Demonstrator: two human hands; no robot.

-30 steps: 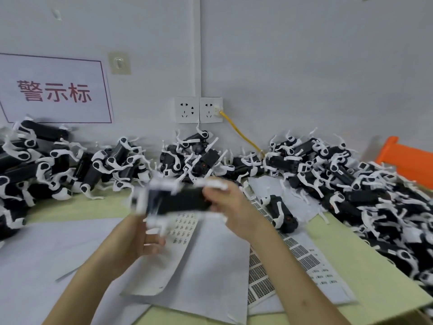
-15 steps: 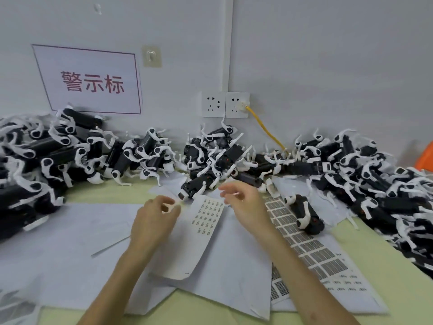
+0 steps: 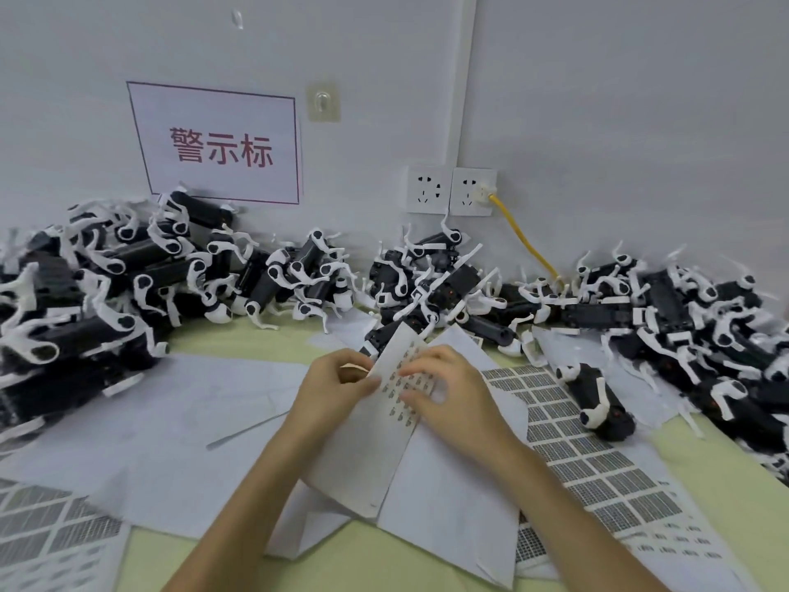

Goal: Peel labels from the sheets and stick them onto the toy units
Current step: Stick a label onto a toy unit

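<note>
Left hand [image 3: 337, 390] pinched the sheet [image 3: 367, 455] by its edge. Right hand [image 3: 452, 399] curled over the labels [image 3: 390, 394], honestly couldn't tell if it'd grabbed one. Toys [image 3: 427, 288] were piled along the wall [image 3: 597, 121], print too tiny to read.

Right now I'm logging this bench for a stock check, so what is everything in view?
toy units: many, black with white legs, heaped along the wall
lone toy unit: one, black-white, lying apart, right of centre
small-label sheet: one, white, held up at centre
grid label sheets: two, white-grey, right and lower left
table: one, pale green
blank papers: several, white, on the table
wall sign: one, white, red characters
sockets: two, white, wall
cable: one, yellow, in right socket
left hand: pinches the sheet's edge
right hand: fingertips on its labels
</note>
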